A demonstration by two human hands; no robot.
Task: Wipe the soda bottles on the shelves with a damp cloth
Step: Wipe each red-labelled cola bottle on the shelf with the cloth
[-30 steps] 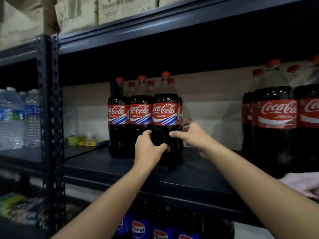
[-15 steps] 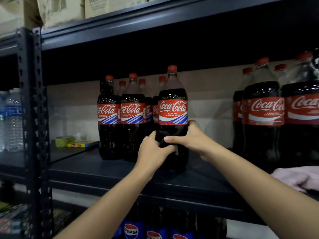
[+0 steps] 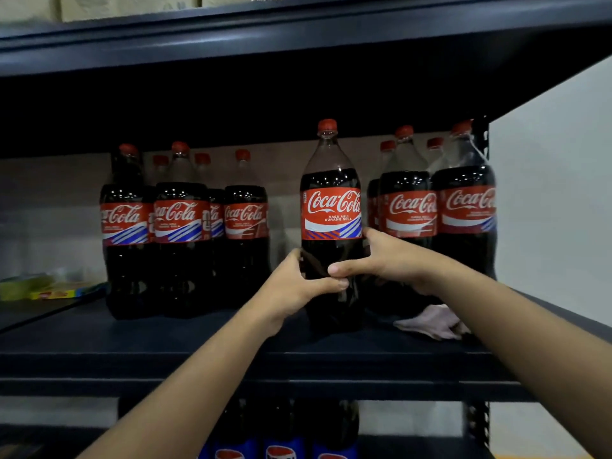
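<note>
A large cola bottle (image 3: 331,207) with a red cap and red label stands upright on the dark shelf (image 3: 198,346), between two groups of the same bottles. My left hand (image 3: 298,286) grips its lower body from the left. My right hand (image 3: 387,260) grips it from the right, thumb across the front. A group of cola bottles (image 3: 182,233) stands at the left, another group (image 3: 437,220) at the right. A pale pink cloth (image 3: 430,323) lies on the shelf by the right group, under my right forearm.
The upper shelf's beam (image 3: 298,38) hangs just above the bottle caps. Blue-labelled soda bottles (image 3: 278,448) fill the shelf below. A yellow and green packet (image 3: 56,291) lies on the neighbouring shelf at left. A white wall (image 3: 556,193) lies to the right.
Both hands have closed round one bottle and carried it to the right, away from the left group and close to the right group. The camera has turned right with it.
</note>
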